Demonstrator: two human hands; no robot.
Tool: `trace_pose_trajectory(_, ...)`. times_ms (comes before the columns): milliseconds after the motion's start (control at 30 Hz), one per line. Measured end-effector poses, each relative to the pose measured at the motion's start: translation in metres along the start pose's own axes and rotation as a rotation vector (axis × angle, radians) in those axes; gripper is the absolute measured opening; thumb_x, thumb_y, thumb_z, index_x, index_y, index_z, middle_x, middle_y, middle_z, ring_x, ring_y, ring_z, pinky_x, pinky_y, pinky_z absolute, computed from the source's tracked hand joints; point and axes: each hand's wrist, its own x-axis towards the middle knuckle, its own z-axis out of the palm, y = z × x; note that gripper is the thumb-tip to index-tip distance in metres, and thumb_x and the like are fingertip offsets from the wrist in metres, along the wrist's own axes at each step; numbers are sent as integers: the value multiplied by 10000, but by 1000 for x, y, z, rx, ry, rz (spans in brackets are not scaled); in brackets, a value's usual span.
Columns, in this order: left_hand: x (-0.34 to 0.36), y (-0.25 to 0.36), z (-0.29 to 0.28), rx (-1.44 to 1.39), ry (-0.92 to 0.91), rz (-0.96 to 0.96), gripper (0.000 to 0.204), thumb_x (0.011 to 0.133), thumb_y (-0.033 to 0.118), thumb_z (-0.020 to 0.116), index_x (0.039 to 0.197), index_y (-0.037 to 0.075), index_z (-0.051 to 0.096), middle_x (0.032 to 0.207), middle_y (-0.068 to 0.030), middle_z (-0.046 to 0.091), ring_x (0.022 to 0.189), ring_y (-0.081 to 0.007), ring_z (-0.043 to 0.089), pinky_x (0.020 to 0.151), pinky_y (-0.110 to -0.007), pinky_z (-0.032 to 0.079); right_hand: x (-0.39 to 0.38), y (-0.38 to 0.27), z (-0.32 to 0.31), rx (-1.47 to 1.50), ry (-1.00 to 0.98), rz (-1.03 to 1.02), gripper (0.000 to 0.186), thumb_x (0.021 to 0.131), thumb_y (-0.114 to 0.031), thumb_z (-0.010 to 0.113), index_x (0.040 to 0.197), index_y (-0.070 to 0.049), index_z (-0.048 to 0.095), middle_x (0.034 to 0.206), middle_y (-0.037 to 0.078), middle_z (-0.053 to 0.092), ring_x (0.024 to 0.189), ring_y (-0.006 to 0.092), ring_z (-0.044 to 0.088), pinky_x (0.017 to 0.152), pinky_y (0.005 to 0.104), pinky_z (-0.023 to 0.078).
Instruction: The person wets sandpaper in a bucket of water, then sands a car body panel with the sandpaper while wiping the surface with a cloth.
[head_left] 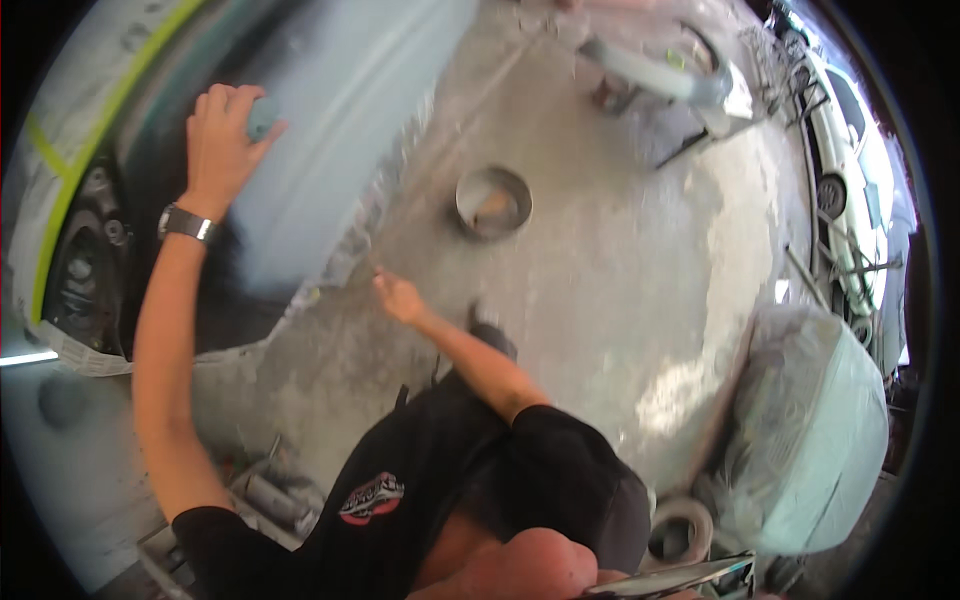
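My left hand [222,135] is raised at the upper left and closed around a small grey-blue sanding pad [262,116], which it presses against a pale grey car body panel [330,110]. A dark watch [186,224] sits on that wrist. My right hand [400,297] hangs lower, near the middle, above the concrete floor, with its fingers loosely apart and nothing visible in it. My black shirt fills the lower middle of the view.
A round metal basin [493,202] stands on the concrete floor [620,280]. A dark wheel [85,250] is at the left, beside masking paper edged with yellow-green tape [70,170]. At the right are a white car [850,150] and a plastic-covered bulky object [810,430].
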Motion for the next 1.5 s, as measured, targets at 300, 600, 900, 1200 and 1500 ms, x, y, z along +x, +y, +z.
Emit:
trace_pose_trajectory(300, -156, 181, 338, -815, -687, -261, 594, 838, 149, 765, 1341, 25, 474, 1210, -249, 576, 1167, -427, 563, 1009, -472, 459, -73, 237, 10, 119, -34, 627, 581, 1054, -475, 443, 1183, 46, 665, 1116, 340, 668, 1127, 509, 618, 960, 531, 490)
trace_pose_trajectory(600, -192, 326, 620, -885, -1217, -491, 580, 958, 316, 707, 1395, 26, 460, 1200, -299, 643, 1111, -490, 625, 922, -530, 500, -62, 278, 4, 367, 181, 875, 553, 1082, -448, 432, 1261, 28, 648, 1016, 312, 697, 1052, 480, 668, 895, 485, 520)
trace_pose_trajectory(900, -251, 400, 866, -721, -1093, -205, 563, 839, 278, 821, 1275, 58, 540, 1230, -220, 555, 1156, -432, 552, 959, -503, 467, -22, 276, -30, 760, 263, 1086, 517, 1093, -416, 480, 1238, 53, 642, 863, 110, 629, 892, 140, 567, 822, 332, 494)
trace_pose_trajectory(1200, -347, 444, 958, -285, -1307, 171, 384, 960, 234, 599, 1317, 95, 606, 1249, -191, 664, 1193, -368, 595, 999, -568, 412, -1, 268, -42, 1026, 316, 1129, 469, 1112, -348, 471, 1368, 21, 607, 906, 36, 620, 905, 135, 556, 855, 306, 479)
trace_pose_trajectory(1500, -257, 361, 849, -1041, -1567, -494, 666, 859, 249, 716, 1436, -16, 514, 1308, -208, 668, 1191, -305, 654, 1024, -397, 503, -29, 274, 10, 742, 349, 973, 489, 1074, -383, 515, 1089, 78, 677, 897, 206, 722, 896, 172, 625, 827, 391, 520)
